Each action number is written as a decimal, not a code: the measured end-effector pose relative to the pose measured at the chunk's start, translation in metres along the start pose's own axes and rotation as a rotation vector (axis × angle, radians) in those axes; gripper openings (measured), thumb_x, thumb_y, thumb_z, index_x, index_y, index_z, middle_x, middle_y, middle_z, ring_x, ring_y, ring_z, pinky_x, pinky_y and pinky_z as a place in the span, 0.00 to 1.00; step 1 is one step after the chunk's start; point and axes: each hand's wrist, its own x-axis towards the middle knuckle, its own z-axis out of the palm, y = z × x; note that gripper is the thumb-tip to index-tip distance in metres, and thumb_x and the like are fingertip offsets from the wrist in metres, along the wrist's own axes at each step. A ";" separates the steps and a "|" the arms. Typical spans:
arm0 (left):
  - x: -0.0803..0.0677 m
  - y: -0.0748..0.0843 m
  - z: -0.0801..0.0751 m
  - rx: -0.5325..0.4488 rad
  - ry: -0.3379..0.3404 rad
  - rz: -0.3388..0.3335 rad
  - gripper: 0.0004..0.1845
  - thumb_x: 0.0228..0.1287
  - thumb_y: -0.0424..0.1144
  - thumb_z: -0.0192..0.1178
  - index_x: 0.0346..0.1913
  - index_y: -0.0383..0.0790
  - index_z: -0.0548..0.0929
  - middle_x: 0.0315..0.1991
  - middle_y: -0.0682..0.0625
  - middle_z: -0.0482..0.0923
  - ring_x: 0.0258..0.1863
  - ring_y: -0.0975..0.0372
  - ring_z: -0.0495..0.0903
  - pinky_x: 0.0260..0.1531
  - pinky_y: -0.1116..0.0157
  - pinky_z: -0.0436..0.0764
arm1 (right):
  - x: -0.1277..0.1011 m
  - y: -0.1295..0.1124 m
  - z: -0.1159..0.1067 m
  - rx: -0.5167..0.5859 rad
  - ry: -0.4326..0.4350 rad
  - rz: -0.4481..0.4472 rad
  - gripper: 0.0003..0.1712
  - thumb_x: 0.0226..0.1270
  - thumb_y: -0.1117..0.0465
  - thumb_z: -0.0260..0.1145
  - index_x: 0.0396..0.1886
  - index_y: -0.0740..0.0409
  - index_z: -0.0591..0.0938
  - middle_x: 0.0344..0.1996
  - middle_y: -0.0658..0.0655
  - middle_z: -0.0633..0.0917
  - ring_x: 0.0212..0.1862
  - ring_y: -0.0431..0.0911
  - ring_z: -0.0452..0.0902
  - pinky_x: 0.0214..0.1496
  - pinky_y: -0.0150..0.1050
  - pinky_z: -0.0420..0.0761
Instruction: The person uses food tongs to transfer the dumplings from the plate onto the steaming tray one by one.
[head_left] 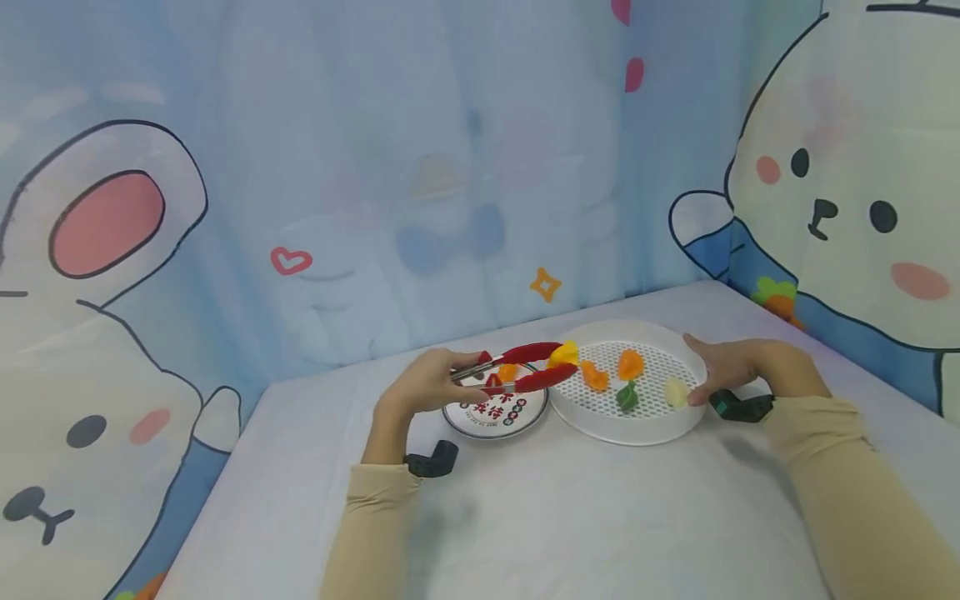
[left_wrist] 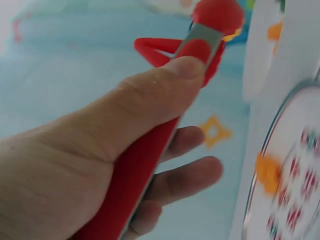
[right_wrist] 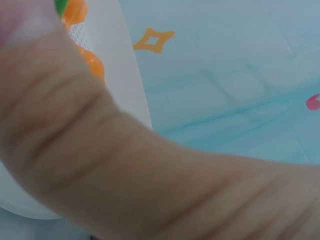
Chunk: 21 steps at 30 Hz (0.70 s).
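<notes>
My left hand grips red-and-metal tongs, thumb along one arm in the left wrist view. Between the tongs' red tips is a small yellow piece, above the left side of a round white draining tray with a perforated bottom. The tray contains two orange pieces, a green piece and a pale yellow piece. At the tray's right rim, my right hand holds the edge. Under the tongs stands a patterned plate with an orange piece on it.
A white cloth covers the table. The plate sits close to the tray's left side. Behind the table hangs a blue curtain printed with cartoon animals. Each wrist wears a black device.
</notes>
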 end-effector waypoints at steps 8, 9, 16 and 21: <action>0.055 0.070 0.041 0.209 -0.048 0.095 0.35 0.52 0.59 0.67 0.65 0.58 0.72 0.51 0.57 0.81 0.37 0.65 0.72 0.31 0.69 0.70 | -0.007 -0.004 0.005 -0.015 0.011 0.043 0.80 0.44 0.31 0.70 0.69 0.78 0.31 0.68 0.82 0.42 0.67 0.75 0.45 0.64 0.72 0.46; 0.060 0.074 0.045 0.224 -0.061 0.092 0.35 0.52 0.59 0.67 0.65 0.58 0.73 0.51 0.57 0.81 0.36 0.65 0.73 0.32 0.69 0.71 | -0.006 -0.004 0.007 -0.015 0.009 0.049 0.80 0.43 0.31 0.70 0.69 0.77 0.31 0.68 0.82 0.42 0.67 0.74 0.46 0.64 0.72 0.46; 0.083 0.092 0.048 0.225 -0.125 0.046 0.32 0.53 0.57 0.68 0.62 0.54 0.76 0.39 0.58 0.83 0.33 0.65 0.79 0.32 0.68 0.73 | -0.005 -0.007 0.004 -0.046 0.025 0.074 0.81 0.41 0.29 0.70 0.70 0.76 0.33 0.68 0.81 0.48 0.65 0.73 0.52 0.64 0.71 0.51; 0.094 0.109 0.042 0.100 -0.222 -0.021 0.30 0.52 0.54 0.70 0.59 0.49 0.79 0.36 0.55 0.85 0.30 0.62 0.85 0.34 0.67 0.75 | -0.008 -0.003 0.000 -0.028 0.012 0.079 0.81 0.41 0.30 0.70 0.70 0.76 0.32 0.68 0.81 0.45 0.66 0.73 0.49 0.64 0.72 0.50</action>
